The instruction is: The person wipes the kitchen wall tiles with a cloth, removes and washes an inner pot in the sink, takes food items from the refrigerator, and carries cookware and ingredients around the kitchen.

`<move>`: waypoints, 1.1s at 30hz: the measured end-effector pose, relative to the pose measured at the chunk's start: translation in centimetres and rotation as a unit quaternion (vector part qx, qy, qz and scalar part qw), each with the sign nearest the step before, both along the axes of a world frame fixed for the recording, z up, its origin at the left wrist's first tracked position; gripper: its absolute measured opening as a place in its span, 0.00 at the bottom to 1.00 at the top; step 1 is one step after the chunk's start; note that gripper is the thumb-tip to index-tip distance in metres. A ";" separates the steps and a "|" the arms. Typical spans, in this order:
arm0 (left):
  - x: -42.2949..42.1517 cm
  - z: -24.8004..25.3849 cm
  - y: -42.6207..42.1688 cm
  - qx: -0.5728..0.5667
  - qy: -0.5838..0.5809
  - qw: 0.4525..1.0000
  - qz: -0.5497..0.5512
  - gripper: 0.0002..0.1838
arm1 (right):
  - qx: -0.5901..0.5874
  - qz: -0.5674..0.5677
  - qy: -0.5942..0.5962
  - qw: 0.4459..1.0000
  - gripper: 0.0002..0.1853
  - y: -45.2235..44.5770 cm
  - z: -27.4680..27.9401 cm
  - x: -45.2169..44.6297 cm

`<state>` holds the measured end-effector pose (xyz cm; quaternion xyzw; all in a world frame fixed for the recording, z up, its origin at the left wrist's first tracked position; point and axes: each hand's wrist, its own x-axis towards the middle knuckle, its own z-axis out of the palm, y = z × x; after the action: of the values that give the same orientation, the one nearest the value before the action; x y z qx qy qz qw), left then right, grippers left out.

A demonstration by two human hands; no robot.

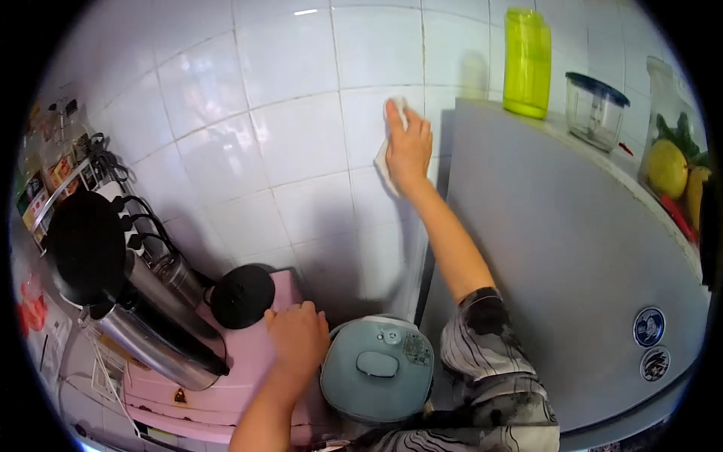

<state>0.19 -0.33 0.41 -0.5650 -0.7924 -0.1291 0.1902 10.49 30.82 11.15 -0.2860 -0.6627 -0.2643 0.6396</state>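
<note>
My right hand point(409, 149) is raised against the white tiled wall point(301, 132), its fingers closed on a white cloth point(385, 169) that touches the tiles. Lower down, my left hand point(297, 335) leans on the right side of a pink-topped cabinet or appliance point(252, 358). Its fingers are slightly bent and partly hidden, with no object seen in them. Just left of it is a round black lid point(242, 296). To its right stands a blue-green lidded appliance point(376, 369).
A grey fridge point(550, 248) rises on the right, with a yellow-green bottle point(527, 64) and a glass container with a dark lid point(595, 111) on top. A steel kettle point(154, 346), plugged cords point(147, 226) and several bottles point(56, 147) crowd the left.
</note>
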 end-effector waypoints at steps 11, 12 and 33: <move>0.4 0.2 0.2 0.002 -0.022 0.999 -0.028 0.09 | -0.179 -0.004 -0.264 0.948 0.31 -2.3 -30.8 3.1; 0.4 0.2 0.2 0.001 -0.024 0.999 -0.028 0.09 | -0.214 -0.009 -0.281 0.936 0.31 -2.4 -31.0 3.2; 1.1 -0.8 0.0 0.025 -0.018 0.997 -0.069 0.10 | -0.272 -0.051 -0.192 0.942 0.34 -9.6 -19.7 5.4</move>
<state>1.31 -0.29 -0.38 -0.6108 -0.7515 -0.1720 0.1805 15.92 21.21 -8.52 -0.4263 -0.8042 -0.1564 0.3836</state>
